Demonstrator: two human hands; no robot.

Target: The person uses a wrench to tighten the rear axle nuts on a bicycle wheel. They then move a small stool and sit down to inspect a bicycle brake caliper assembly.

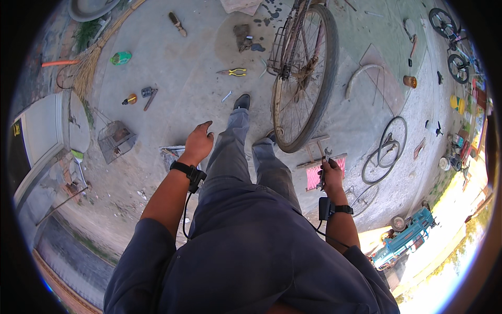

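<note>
My right hand (pixel 331 177) is closed around a metal wrench (pixel 328 152), whose open jaw sticks out above the fingers; more metal shows below them. My left hand (pixel 198 142) hangs with nothing in it, its fingertips apart. Between and ahead of my hands a bicycle (pixel 325 68) stands with its large wheel toward me, my feet close by its left side. Left of the wheel, yellow-handled pliers (pixel 238 72) and a small wrench (pixel 226 96) lie on the concrete. Under my right hand is a low seat with pink webbing (pixel 312 179).
Leftward are a wire cage (pixel 116 140), an amber bottle (pixel 130 99), a green container (pixel 121 58), a brush (pixel 178 24) and a straw broom (pixel 90 68). To the right lie a bicycle tyre (pixel 401 137), a rusty can (pixel 410 81) and, farther off, a blue vehicle (pixel 401 242).
</note>
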